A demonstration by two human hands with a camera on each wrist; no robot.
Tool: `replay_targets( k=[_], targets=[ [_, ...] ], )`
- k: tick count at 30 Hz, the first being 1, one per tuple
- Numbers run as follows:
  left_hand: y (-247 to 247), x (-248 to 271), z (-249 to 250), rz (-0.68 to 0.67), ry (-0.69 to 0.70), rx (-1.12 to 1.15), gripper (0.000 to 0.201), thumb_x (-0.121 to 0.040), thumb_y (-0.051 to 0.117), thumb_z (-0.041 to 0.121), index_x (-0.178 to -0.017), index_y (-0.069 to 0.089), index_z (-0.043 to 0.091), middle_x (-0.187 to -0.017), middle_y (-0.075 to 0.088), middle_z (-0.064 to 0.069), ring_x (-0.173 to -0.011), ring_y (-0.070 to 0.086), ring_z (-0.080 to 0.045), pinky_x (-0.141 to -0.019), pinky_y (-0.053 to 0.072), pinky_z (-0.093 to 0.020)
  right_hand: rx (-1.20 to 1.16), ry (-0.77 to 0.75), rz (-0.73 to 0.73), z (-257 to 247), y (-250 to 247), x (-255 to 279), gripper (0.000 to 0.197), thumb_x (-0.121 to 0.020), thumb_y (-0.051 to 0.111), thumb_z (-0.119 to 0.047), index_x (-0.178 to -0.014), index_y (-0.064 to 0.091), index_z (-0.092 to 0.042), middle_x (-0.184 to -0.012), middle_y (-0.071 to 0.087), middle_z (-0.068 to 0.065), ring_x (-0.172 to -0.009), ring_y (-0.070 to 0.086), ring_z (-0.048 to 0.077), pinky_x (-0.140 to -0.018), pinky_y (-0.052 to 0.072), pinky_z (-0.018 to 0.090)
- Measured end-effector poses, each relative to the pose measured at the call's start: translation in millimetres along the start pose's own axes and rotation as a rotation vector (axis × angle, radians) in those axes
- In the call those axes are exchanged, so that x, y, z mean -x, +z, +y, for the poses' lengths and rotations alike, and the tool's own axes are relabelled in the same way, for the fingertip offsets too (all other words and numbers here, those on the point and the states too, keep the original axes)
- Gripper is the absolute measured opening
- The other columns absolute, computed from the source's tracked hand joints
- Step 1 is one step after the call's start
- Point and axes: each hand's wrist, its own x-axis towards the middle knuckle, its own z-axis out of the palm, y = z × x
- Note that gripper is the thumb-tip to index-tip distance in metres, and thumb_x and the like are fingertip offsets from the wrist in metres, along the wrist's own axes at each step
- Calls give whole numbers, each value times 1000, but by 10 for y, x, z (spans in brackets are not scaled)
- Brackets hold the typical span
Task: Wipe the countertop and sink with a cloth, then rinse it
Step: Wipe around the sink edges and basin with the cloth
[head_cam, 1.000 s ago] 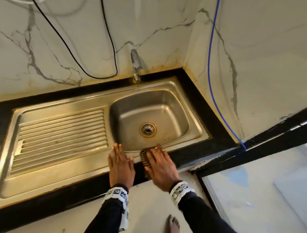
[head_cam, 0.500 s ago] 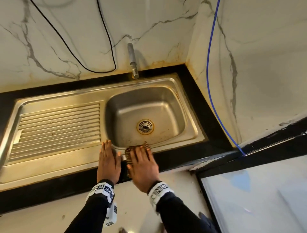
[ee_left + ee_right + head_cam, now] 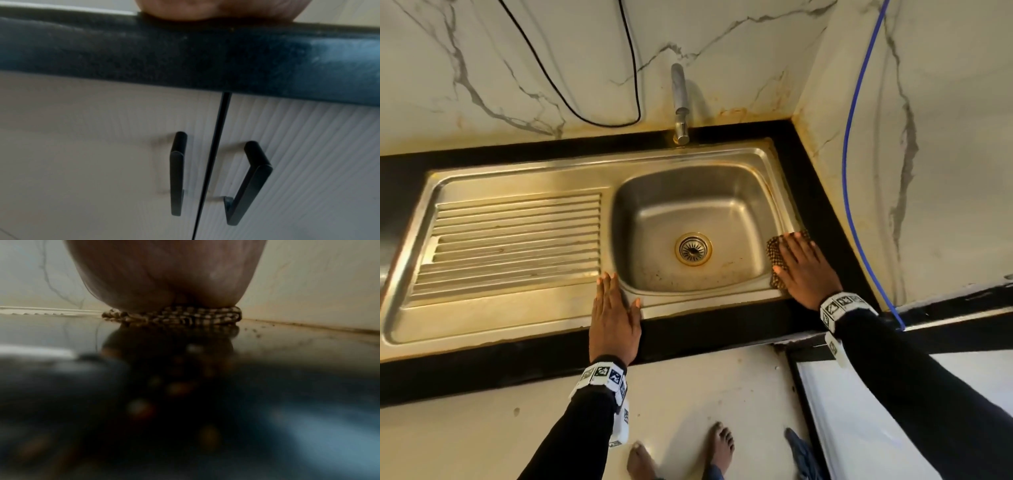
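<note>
Right hand [image 3: 804, 269] is flat, fingers straight, pressing the brown-and-cream checked woven cloth [image 3: 774, 255] onto the right rim of the stainless-steel sink [image 3: 524, 308], at the near right corner. The folded cloth lies under the palm, its long axis running away from the person along the rim, its far end pointing toward the back wall. In the right wrist view the cloth [image 3: 180, 316] shows as a thin stack of knobbly woven layers, squashed between the hand and the glossy black stone counter [image 3: 298, 344].

Left hand [image 3: 614, 318] is flat too, fingers straight, holding nothing, resting on the sink's front rim with its heel on the counter edge. Beyond its fingertips lies the rounded rectangular basin, stained, with a round brass-ringed drain [image 3: 693, 249].
</note>
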Motion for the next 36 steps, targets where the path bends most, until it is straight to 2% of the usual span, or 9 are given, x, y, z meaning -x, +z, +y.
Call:
replay_targets(
  k=[4, 8, 15, 21, 24, 27, 29, 33, 36],
  targets=[
    [-4, 19, -15, 4, 24, -45, 69, -107, 41, 41, -161, 16, 6, -169, 18, -15, -158, 11, -26, -129, 15, -44, 13, 39, 46, -196, 81, 331, 71, -101, 7, -50, -158, 30, -15, -167, 23, 8, -156, 13, 25, -126, 13, 47],
    [-31, 42, 6, -6, 33, 97, 70, -106, 41, 41, -163, 14, 11, -171, 14, -10, -158, 8, -22, -128, 18, -47, -128, 61, 65, -1013, 15, 745, 65, -104, 19, -50, -157, 29, -15, -164, 30, 10, -153, 23, 29, -123, 24, 51],
    [-106, 42, -6, 67, -61, 334, 79, -100, 47, 49, -163, 10, 19, -172, 8, -1, -158, 15, -22, -123, 29, -53, -222, -402, 113, -2773, -77, 407, 63, -100, 38, -45, -156, 31, -17, -158, 39, 9, -147, 33, 29, -124, 19, 49],
    [-62, 55, -63, 64, -42, 336, 80, -100, 42, 54, -163, 10, 17, -172, 5, -3, -158, 14, -24, -123, 29, -55, -198, -311, 130, -2165, 8, 728, 62, -104, 33, -50, -158, 26, -20, -165, 28, 7, -154, 20, 26, -126, 16, 48],
    [-51, 48, -49, 38, 0, 291, 82, -100, 40, 59, -163, 12, 14, -172, 1, -8, -159, 8, -25, -126, 20, -47, -192, 37, 182, -1098, 128, 895, 59, -105, 28, -49, -157, 28, -21, -163, 31, 7, -153, 24, 27, -120, 28, 53],
    [-45, 55, -34, 22, 9, 253, 87, -97, 37, 66, -162, 14, 12, -172, -4, -10, -159, 5, -27, -125, 19, -45, -168, 347, 157, -445, 139, 932, 66, -105, 13, -51, -160, 23, -16, -166, 24, 10, -154, 19, 28, -122, 21, 54],
    [-42, 57, -32, 15, 6, 251, 89, -96, 35, 68, -162, 15, 12, -172, -3, -10, -158, 6, -28, -125, 21, -48, -153, 334, 169, -729, 125, 907, 68, -104, 13, -49, -160, 20, -12, -167, 20, 15, -155, 15, 32, -124, 16, 53],
    [-54, 53, -34, 3, 5, 244, 87, -97, 34, 67, -161, 15, 12, -172, 0, -11, -159, 6, -27, -126, 21, -51, -282, -13, 185, -2122, 136, 1009, 77, -102, 37, -43, -162, 0, -12, -170, -5, 10, -157, -6, 26, -127, 4, 50],
    [-65, 55, -25, 6, 10, 247, 85, -97, 40, 60, -161, 16, 11, -172, -1, -13, -158, 7, -29, -125, 22, -54, -265, -166, 135, -2552, 133, 1052, 85, -96, 44, -37, -161, -3, -8, -168, -18, 12, -155, -16, 27, -126, 1, 50]
  ],
)
